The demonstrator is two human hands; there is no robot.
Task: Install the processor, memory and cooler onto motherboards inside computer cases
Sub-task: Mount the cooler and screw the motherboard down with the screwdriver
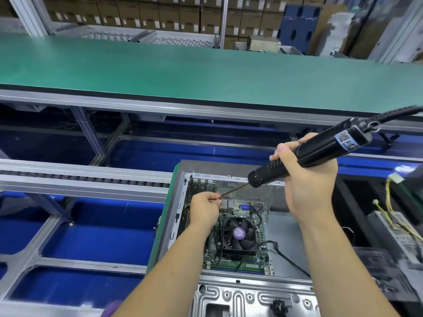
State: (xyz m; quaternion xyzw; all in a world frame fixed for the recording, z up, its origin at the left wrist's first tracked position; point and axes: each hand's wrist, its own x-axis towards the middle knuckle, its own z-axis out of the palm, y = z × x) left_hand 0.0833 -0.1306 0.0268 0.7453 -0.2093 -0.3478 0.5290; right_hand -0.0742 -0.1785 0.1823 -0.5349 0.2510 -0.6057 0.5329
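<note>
Item: powered screwdriver being tipped with a fastener over an open case, cooler seated.

Right hand [307, 179] is wrapped round the black electric screwdriver [304, 154], held tilted. Left hand [206, 208] pinches at the tip of the bit [233, 190], apparently setting a screw; the screw itself is too small to make out. Cooler [239, 234] sits on the motherboard [247, 265] inside the computer case [231, 178]. Advised: seat the fastener squarely on the bit, bring the driver upright over its hole, and keep clear of the fan cable [219, 243].
</note>
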